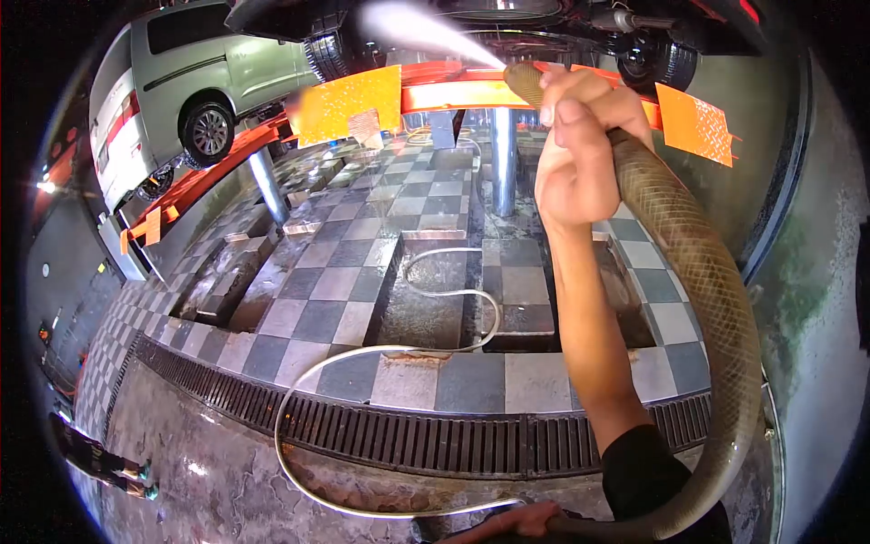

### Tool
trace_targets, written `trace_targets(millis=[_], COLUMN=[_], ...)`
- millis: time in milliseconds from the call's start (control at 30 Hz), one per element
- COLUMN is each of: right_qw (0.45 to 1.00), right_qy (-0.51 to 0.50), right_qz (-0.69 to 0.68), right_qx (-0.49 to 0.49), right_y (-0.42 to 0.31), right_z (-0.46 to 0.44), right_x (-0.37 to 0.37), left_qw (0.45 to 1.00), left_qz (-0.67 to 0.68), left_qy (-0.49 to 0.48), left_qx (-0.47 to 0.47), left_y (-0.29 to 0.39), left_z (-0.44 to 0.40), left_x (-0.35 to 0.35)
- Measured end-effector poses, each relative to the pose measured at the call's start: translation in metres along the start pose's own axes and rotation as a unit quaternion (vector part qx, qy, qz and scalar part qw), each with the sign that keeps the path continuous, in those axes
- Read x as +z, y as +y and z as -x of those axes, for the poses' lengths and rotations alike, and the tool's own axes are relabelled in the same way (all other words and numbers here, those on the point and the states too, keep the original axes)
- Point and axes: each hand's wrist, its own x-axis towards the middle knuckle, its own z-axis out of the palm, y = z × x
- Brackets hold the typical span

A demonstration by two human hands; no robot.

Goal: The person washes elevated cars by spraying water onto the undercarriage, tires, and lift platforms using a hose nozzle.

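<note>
One hose (702, 254) sits clasped in the right hand (589, 136) and left hand (533, 519); spraying seems underway, and aiming the jet (435, 32) calls for steady grips.

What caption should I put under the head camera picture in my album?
Whoosh! The right hand holds a thick hose spraying beneath a raised car.

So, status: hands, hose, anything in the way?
Right hand raised, fingers around thick hose, jet spraying. Left hand low, at same hose. Pale hose across floor.
</note>
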Motion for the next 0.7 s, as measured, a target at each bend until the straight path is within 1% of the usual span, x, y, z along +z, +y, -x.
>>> trace_targets(millis=[67,133,200,267,300,367,433,500,533,567,600,633,667,700], right_qw=[1.0,0.999,0.992,0.993,0.993,0.993,0.995,0.994,0.994,0.996,0.996,0.978,0.984,0.983], right_qy=[-0.008,-0.01,-0.052,-0.056,-0.069,-0.083,-0.034,-0.054,-0.058,-0.022,0.014,0.09,0.029,0.041], right_qz=[-0.021,-0.042,-0.096,-0.089,-0.081,-0.07,-0.073,-0.042,-0.03,-0.001,0.028,0.132,0.13,0.136], right_qx=[-0.007,-0.004,-0.057,-0.061,-0.054,-0.05,-0.064,-0.08,-0.085,-0.086,-0.085,-0.131,-0.117,-0.114], right_y=[-0.003,-0.008,-0.007,-0.01,-0.01,-0.008,-0.009,-0.02,-0.025,-0.031,-0.035,-0.04,-0.046,-0.052], right_z=[-0.009,-0.022,-0.034,-0.035,-0.034,-0.036,-0.042,-0.056,-0.061,-0.063,-0.064,-0.063,-0.07,-0.068], right_x=[0.005,0.008,0.004,0.0,-0.004,-0.014,-0.029,-0.056,-0.071,-0.087,-0.1,-0.107,-0.142,-0.159], left_qw=[0.996,0.995,0.993,0.996,0.995,1.0,1.0,0.999,0.997,0.994,0.993,0.997,0.999,0.999], left_qz=[-0.003,0.023,0.051,-0.009,-0.008,-0.016,-0.014,-0.014,-0.004,0.009,0.014,0.014,0.017,0.029], left_qy=[-0.064,-0.074,-0.087,-0.081,-0.083,0.008,-0.007,-0.022,-0.056,-0.09,-0.09,-0.061,-0.03,-0.029], left_qx=[-0.065,-0.063,-0.06,-0.044,-0.046,-0.006,-0.019,-0.033,-0.051,-0.068,-0.07,-0.043,-0.016,-0.017], left_y=[-0.029,-0.011,-0.001,0.001,-0.007,-0.029,-0.018,-0.002,0.01,0.016,0.014,0.01,0.004,-0.004], left_z=[-0.008,-0.009,-0.009,-0.008,-0.007,-0.007,-0.007,-0.008,-0.009,-0.008,-0.006,-0.005,-0.006,-0.006], left_x=[0.012,0.005,-0.001,-0.002,0.004,0.017,0.013,0.002,-0.007,-0.01,-0.008,-0.006,-0.001,0.004])
